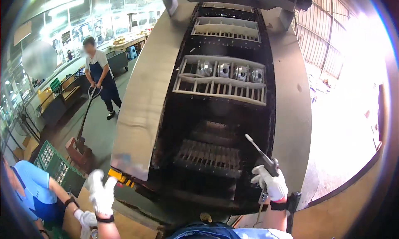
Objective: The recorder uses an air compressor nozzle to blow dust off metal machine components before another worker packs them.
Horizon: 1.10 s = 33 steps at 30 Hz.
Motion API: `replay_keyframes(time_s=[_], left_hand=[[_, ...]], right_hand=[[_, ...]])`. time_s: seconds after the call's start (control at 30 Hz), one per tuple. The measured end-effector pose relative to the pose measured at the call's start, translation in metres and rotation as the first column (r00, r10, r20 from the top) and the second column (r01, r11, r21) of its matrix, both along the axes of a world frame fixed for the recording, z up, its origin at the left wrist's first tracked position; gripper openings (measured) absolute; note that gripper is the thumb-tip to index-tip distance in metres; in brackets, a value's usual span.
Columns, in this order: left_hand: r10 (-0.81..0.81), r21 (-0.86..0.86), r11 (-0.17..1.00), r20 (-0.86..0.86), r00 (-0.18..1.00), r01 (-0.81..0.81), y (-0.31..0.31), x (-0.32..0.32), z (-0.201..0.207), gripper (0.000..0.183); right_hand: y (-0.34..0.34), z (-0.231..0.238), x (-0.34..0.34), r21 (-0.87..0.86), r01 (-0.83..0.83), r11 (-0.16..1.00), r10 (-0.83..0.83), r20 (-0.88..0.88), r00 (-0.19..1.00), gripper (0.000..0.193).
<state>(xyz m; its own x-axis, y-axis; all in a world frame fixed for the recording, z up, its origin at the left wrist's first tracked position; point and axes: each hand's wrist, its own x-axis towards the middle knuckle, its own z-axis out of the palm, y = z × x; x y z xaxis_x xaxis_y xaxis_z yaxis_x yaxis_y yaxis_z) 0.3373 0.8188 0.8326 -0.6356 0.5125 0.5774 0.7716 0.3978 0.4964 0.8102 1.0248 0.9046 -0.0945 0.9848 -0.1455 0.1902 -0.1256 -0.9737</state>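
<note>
In my right hand (271,184), white-gloved, is a long-nozzled blow gun (261,153), with my fingers wrapped around its handle. Its nozzle slants up and left over the dark conveyor bed (249,126). My left hand (102,193), also gloved, is raised beside a yellow box (120,177) at the conveyor's near left corner. Its fingers are apart and nothing shows in them. Farther up the bed, a pale slatted rack (220,79) holds several shiny round metal parts (223,70) in its back row.
A co-worker in light blue (35,185) sits or stands close on my left, one gloved hand near my left wrist. Another person in an apron (99,70) grips the handle of a red pallet jack (79,151). Green crates (52,158) of small parts stand between them.
</note>
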Motion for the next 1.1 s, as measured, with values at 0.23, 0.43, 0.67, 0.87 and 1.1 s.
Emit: replay_keyframes(time_s=[0.23, 0.43, 0.67, 0.87, 1.1], left_hand=[[-0.57, -0.055, 0.811, -0.298, 0.766, 0.583, 0.299, 0.092, 0.129, 0.053], [-0.449, 0.044, 0.888, -0.126, 0.885, 0.457, 0.48, 0.13, 0.16, 0.065], [-0.231, -0.14, 0.961, 0.062, 0.971, 0.238, 0.599, 0.117, 0.124, 0.052], [-0.368, 0.304, 0.881, -0.042, 0.929, 0.363, 0.551, 0.111, 0.117, 0.051], [-0.812, 0.649, 0.583, 0.458, 0.36, 0.489, 0.406, 0.155, 0.078, 0.037]], right_hand=[[0.008, -0.035, 0.066, -0.124, 0.1, 0.987, -0.115, -0.122, 0.986, 0.021], [0.017, -0.037, 0.066, -0.141, -0.02, 0.99, 0.004, -0.113, 0.994, 0.021], [0.021, -0.016, 0.067, -0.284, -0.013, 0.959, -0.035, -0.164, 0.986, 0.024], [0.023, -0.02, 0.063, -0.268, 0.006, 0.963, -0.07, -0.227, 0.971, 0.02], [0.02, -0.012, 0.039, -0.14, 0.073, 0.987, -0.117, -0.338, 0.934, 0.018]])
